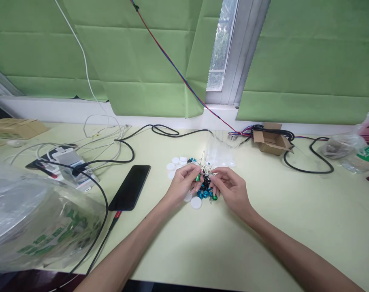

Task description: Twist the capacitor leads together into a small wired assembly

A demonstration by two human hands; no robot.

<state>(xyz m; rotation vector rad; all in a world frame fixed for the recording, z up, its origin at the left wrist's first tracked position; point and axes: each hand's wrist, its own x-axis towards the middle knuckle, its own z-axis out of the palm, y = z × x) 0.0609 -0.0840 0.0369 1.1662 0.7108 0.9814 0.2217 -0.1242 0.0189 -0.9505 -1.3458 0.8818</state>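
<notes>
Over the middle of the table, my left hand (pixel 188 178) is closed in a pinch on a small green piece (pixel 198 177) with thin wire at it. Facing it, my right hand (pixel 231 187) pinches thin silvery wire (pixel 211 173) between thumb and fingertips. Below the fingers lie several shiny blue beads (pixel 205 194) and a green bead (pixel 215 197), among dark wiry bits partly hidden by my hands. White round discs (pixel 196 202) lie beside my left hand, some behind it and one in front. A bent wire (pixel 204 156) sticks up just behind my fingertips.
A black phone (pixel 130 187) and a clear plastic bag (pixel 44 219) lie to the left, with a power strip (pixel 70 164) and tangled cables behind. Clear plastic bags (pixel 220 152) are behind my hands. An open cardboard box (pixel 272 140) and a bottle (pixel 362 158) stand at the right.
</notes>
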